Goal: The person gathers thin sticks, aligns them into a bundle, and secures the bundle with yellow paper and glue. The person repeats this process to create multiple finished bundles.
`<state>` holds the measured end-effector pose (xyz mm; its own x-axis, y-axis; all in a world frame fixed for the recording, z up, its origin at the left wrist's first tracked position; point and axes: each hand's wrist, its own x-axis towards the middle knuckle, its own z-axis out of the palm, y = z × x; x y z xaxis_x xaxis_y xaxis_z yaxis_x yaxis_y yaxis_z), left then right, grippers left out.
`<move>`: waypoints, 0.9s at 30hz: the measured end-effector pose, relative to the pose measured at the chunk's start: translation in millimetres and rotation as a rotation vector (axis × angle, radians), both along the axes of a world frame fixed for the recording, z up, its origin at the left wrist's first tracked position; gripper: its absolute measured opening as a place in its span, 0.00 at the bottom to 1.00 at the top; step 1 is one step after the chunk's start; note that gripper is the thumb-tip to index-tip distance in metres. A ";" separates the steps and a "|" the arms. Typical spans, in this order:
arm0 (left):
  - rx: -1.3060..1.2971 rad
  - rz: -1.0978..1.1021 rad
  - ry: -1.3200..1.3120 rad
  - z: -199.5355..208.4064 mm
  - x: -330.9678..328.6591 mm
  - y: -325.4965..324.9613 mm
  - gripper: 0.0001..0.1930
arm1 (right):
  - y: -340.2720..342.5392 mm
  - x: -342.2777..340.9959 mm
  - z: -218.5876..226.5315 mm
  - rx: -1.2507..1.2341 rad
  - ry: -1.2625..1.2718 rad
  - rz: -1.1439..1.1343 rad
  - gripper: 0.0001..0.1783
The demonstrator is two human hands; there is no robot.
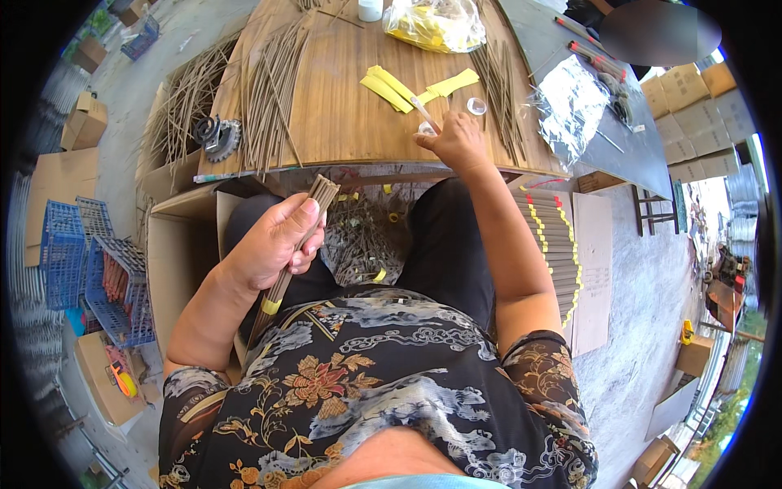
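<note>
My left hand (281, 236) is closed round a bundle of thin brown incense sticks (281, 285), held tilted over my lap. A yellow paper band (270, 306) wraps the bundle near its lower end. Over the front edge of the wooden table, my right hand (458, 145) pinches a slim pale stick like a small brush (425, 112). Beneath its fingers sits a small clear-white dish (425, 128), partly hidden. Just beyond lie yellow paper strips (389, 86). A round white lid or cup (476, 106) stands right of the hand.
Loose sticks (273, 94) cover the table's left side, beside a dark metal roll holder (217, 138). At the back lies a plastic bag of yellow paper (436, 24). Banded bundles (554, 253) are stacked at my right. An open cardboard box (179, 261) stands at my left.
</note>
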<state>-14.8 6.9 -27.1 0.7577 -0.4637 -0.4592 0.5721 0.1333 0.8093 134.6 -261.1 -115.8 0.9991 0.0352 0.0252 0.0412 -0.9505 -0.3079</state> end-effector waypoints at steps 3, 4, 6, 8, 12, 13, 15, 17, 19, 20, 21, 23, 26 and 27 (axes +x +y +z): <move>0.002 0.014 0.007 -2.5 6.3 3.2 0.17 | 7.3 8.1 -9.4 -0.006 0.021 0.010 0.28; -0.002 0.020 0.001 -3.0 8.1 4.7 0.17 | 7.3 10.2 -9.2 -0.001 0.034 0.001 0.26; -0.006 0.032 -0.015 -2.7 14.3 6.6 0.17 | 1.7 15.2 -5.2 0.011 0.058 -0.015 0.23; -0.044 0.032 -0.041 1.7 19.7 8.3 0.17 | -7.2 19.1 0.6 0.009 0.132 -0.077 0.23; -0.086 0.089 -0.171 15.2 35.9 13.9 0.17 | -14.5 10.5 16.1 -0.182 -0.245 -0.068 0.30; -0.074 0.129 -0.233 23.0 40.9 13.3 0.17 | -4.1 5.2 30.0 -0.132 -0.418 0.007 0.29; -0.122 0.172 -0.366 41.1 54.0 10.5 0.17 | 30.6 -21.3 66.0 0.348 -0.412 0.164 0.30; -0.191 0.225 -0.491 59.0 66.0 2.1 0.16 | 68.1 -63.9 108.8 1.143 0.345 0.376 0.36; -0.299 0.261 -0.552 70.1 76.7 -10.3 0.16 | 102.1 -76.7 100.5 1.364 0.395 0.742 0.33; -0.335 0.269 -0.555 70.4 79.3 -14.9 0.17 | 121.2 -86.4 102.1 1.551 0.421 0.775 0.25; -0.373 0.279 -0.556 70.1 79.5 -20.1 0.17 | 125.7 -89.2 106.6 1.392 0.411 0.742 0.22; -0.375 0.340 -0.592 71.5 77.1 -29.8 0.19 | 126.2 -90.7 112.2 1.281 0.480 0.676 0.15; -0.399 0.372 -0.643 69.0 73.6 -33.1 0.20 | 122.0 -93.8 112.6 1.332 0.594 0.581 0.07; -0.435 0.361 -0.643 70.3 70.8 -33.2 0.17 | 120.0 -96.7 113.9 1.291 0.536 0.556 0.05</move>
<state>56.0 -26.3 43.2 0.9452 -0.1792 0.2729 -0.1176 0.5930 0.7966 37.9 -141.1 -1.9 0.7667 0.6417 -0.0202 -0.0906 0.0771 -0.9929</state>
